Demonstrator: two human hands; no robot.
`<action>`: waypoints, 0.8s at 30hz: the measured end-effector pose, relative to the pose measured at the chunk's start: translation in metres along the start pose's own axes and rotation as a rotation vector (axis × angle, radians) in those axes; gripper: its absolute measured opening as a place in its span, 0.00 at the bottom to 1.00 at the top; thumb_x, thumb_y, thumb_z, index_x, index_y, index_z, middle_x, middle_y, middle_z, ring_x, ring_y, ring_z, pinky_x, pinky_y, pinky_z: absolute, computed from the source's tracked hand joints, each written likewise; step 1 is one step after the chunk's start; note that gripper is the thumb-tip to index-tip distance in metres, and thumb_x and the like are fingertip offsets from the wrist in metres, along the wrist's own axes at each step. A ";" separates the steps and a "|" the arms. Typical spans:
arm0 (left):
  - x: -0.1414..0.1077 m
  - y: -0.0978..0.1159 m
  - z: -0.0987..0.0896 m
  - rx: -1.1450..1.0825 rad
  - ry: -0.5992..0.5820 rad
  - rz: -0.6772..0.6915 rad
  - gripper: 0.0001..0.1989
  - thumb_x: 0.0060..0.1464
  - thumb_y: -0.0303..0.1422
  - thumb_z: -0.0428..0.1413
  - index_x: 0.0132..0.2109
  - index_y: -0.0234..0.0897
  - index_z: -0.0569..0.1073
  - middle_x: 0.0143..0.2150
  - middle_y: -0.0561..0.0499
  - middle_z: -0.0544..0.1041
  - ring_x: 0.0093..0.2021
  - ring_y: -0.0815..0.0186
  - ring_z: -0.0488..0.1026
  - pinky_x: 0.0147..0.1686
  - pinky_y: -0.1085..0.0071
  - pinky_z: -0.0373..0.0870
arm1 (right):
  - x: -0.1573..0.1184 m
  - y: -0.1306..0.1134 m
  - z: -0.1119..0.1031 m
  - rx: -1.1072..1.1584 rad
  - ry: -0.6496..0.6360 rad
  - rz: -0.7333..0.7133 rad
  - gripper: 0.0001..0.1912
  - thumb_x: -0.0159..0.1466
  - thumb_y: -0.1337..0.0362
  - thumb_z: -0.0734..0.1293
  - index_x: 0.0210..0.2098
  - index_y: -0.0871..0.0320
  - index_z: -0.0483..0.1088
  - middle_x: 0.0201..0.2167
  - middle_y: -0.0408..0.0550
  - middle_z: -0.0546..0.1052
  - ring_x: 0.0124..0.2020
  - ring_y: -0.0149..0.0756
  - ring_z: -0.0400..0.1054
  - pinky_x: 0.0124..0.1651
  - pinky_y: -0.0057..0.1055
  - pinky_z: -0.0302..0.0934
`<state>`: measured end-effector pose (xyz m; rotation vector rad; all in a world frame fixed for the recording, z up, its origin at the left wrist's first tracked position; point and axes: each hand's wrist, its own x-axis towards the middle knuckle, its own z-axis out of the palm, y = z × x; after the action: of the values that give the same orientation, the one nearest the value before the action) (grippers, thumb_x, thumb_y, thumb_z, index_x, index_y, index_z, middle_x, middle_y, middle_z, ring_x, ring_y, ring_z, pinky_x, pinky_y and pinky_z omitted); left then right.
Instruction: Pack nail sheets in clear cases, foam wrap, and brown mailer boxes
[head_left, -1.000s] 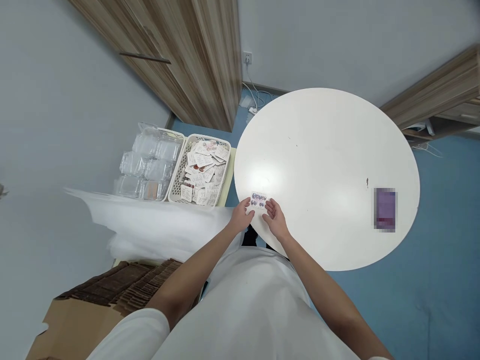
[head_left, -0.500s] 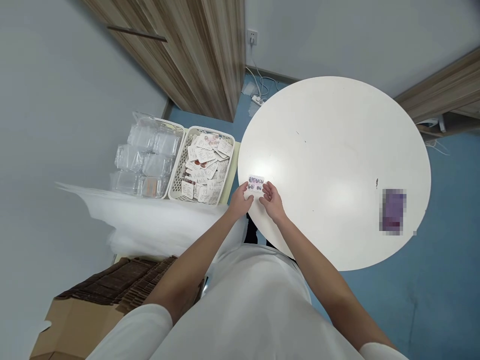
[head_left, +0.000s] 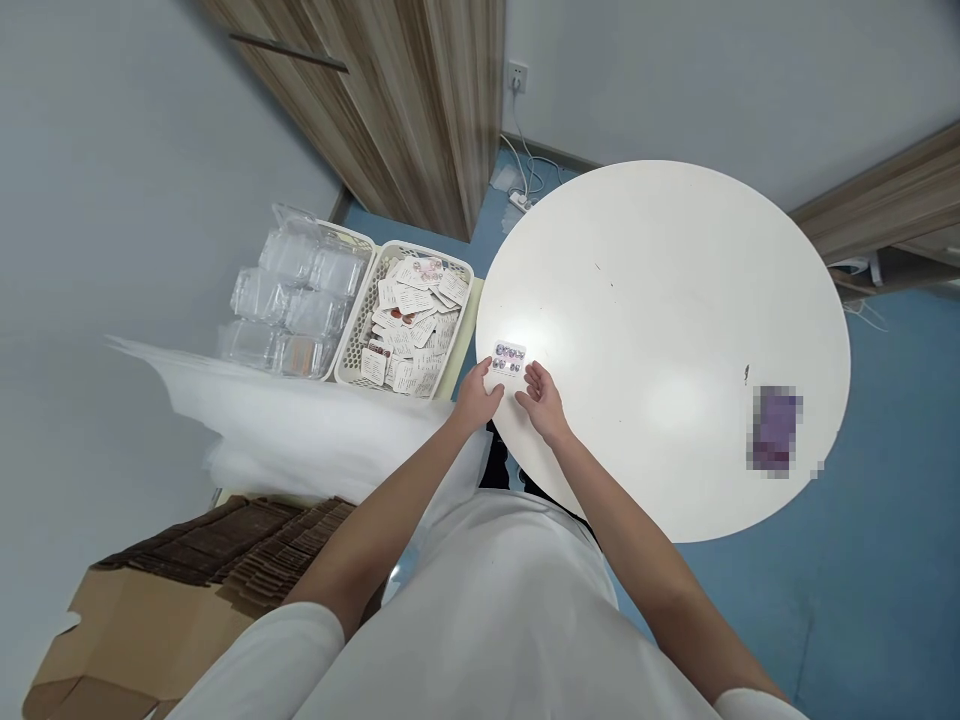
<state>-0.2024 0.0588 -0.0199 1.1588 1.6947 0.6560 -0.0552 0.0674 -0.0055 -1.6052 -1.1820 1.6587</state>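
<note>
White card (head_left: 508, 373), shiny round pieces (head_left: 510, 353), near left fingers (head_left: 486, 367).

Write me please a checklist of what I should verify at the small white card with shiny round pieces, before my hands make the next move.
1. Small white card with shiny round pieces on the white oval-looking table: ok, near its edge.
2. Left hand beside the card: ok; firm grip: cannot tell.
3. Right hand open at the card's other side: ok; contact: cannot tell.
4. Cards in the white perforated plastic basket neatly stacked: not ok, heaped loosely.
5. Blurred purple rectangular object away from both hands: ok.
</note>
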 end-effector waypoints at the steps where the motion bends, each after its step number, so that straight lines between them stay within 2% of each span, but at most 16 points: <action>1: -0.003 -0.001 0.001 -0.004 0.004 0.000 0.29 0.50 0.32 0.51 0.59 0.37 0.55 0.59 0.44 0.60 0.58 0.58 0.58 0.54 0.62 0.57 | -0.003 0.001 -0.003 -0.011 -0.008 -0.006 0.36 0.54 0.65 0.63 0.59 0.50 0.46 0.61 0.50 0.54 0.59 0.38 0.52 0.59 0.44 0.49; 5: -0.020 -0.003 0.008 -0.007 0.029 -0.025 0.29 0.50 0.33 0.52 0.59 0.36 0.56 0.60 0.43 0.59 0.59 0.57 0.56 0.55 0.60 0.56 | -0.019 0.009 -0.019 -0.040 -0.052 -0.009 0.35 0.54 0.64 0.64 0.58 0.48 0.49 0.61 0.48 0.54 0.60 0.40 0.51 0.59 0.46 0.48; 9: -0.045 -0.003 0.016 -0.018 0.075 -0.061 0.28 0.50 0.34 0.53 0.58 0.36 0.58 0.59 0.42 0.61 0.58 0.57 0.57 0.54 0.60 0.57 | -0.040 0.019 -0.040 -0.117 -0.134 0.011 0.31 0.54 0.61 0.64 0.57 0.51 0.54 0.59 0.49 0.57 0.59 0.42 0.52 0.59 0.46 0.48; 14: -0.090 -0.008 0.027 -0.098 0.141 -0.119 0.25 0.50 0.37 0.52 0.56 0.38 0.61 0.57 0.43 0.64 0.57 0.58 0.60 0.50 0.63 0.62 | -0.069 0.034 -0.067 -0.171 -0.191 0.010 0.24 0.56 0.61 0.63 0.52 0.52 0.61 0.55 0.51 0.64 0.53 0.41 0.61 0.54 0.44 0.57; 19: -0.138 -0.021 0.029 -0.127 0.172 -0.145 0.22 0.49 0.37 0.53 0.52 0.38 0.64 0.53 0.44 0.68 0.50 0.61 0.67 0.45 0.65 0.66 | -0.093 0.043 -0.083 -0.206 -0.226 -0.011 0.18 0.55 0.60 0.62 0.44 0.56 0.66 0.43 0.52 0.73 0.41 0.38 0.69 0.47 0.41 0.63; 21: -0.154 -0.026 0.023 -0.141 0.172 -0.146 0.22 0.47 0.37 0.55 0.51 0.38 0.66 0.51 0.44 0.70 0.46 0.62 0.70 0.42 0.66 0.68 | -0.099 0.042 -0.082 -0.202 -0.257 -0.022 0.17 0.55 0.59 0.62 0.42 0.57 0.67 0.37 0.51 0.74 0.36 0.37 0.70 0.45 0.40 0.63; 24: -0.176 -0.030 0.005 -0.144 0.183 -0.169 0.23 0.44 0.39 0.57 0.48 0.36 0.68 0.47 0.42 0.73 0.40 0.61 0.73 0.40 0.66 0.69 | -0.102 0.037 -0.074 -0.224 -0.328 -0.040 0.17 0.55 0.56 0.62 0.41 0.58 0.67 0.24 0.45 0.73 0.30 0.37 0.69 0.41 0.40 0.64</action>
<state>-0.1919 -0.1141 0.0247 0.8657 1.8426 0.7828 0.0382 -0.0212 0.0203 -1.4597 -1.6026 1.8669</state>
